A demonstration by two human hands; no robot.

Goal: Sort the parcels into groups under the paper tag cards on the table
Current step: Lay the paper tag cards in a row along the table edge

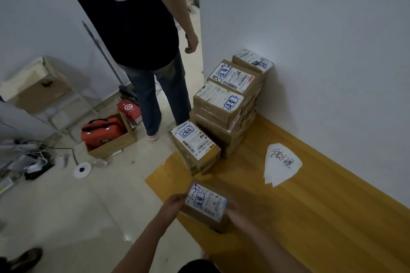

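Note:
I hold a small cardboard parcel [205, 205] with a white shipping label over the near left edge of the wooden table [310, 217]. My left hand [175, 203] grips its left end and my right hand [233, 210] grips its right end. A white paper tag card [280, 165] with handwriting lies on the table near the wall. A stack of several labelled cardboard parcels [230, 99] stands at the table's far end against the wall. One more labelled parcel [195, 144] leans at the table's far left corner.
A person in a dark shirt and jeans [142, 51] stands just left of the parcel stack. On the floor to the left sit an open carton with an orange bag [106, 134], a red box [129, 108], cables and a white round device [82, 169]. A white wall [321, 40] borders the table.

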